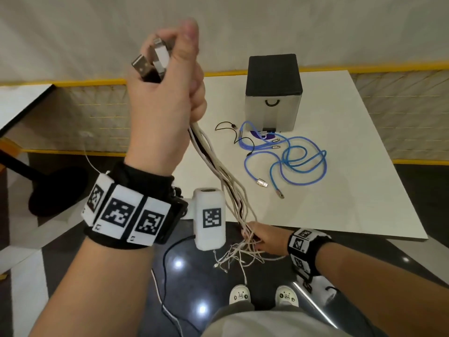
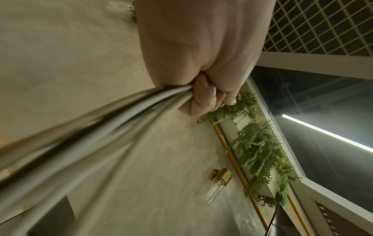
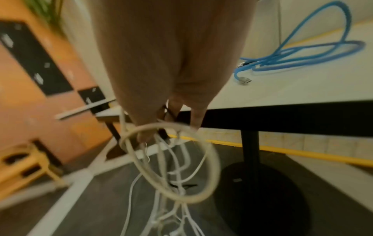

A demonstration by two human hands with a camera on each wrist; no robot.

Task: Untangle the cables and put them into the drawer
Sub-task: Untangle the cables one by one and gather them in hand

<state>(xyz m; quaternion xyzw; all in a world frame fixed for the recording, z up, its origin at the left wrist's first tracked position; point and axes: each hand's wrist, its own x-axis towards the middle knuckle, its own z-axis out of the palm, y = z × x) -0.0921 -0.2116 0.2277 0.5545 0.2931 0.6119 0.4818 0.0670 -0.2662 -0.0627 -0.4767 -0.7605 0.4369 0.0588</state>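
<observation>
Fingers [image 3: 194, 118] of the right hand [image 1: 264, 239], low at five o'clock just off the near edge of the tabletop [image 1: 364, 190], reach into the loose lower ends of the white cable bundle [image 1: 218, 166]; whether they pinch a strand or only comb through it, I cannot tell. Higher, at eleven o'clock, the left hand [image 1: 165, 93] is curled tight round the top of that bundle, with the USB plugs [image 1: 150, 62] sticking out above the fist, so the strands hang stretched between the two hands.

Farther out, at about one o'clock, the blue cable [image 1: 291, 156] lies in loose loops on the tabletop, touching a thin black cable [image 1: 233, 135]. Behind them stands the drawer box [image 1: 273, 93], its front with the black handle [image 1: 273, 102] appearing closed.

By my judgement the task is early: the white bundle is only partly combed out, the blue and black cables remain on the tabletop, the drawer needs opening, and nothing appears stored.
</observation>
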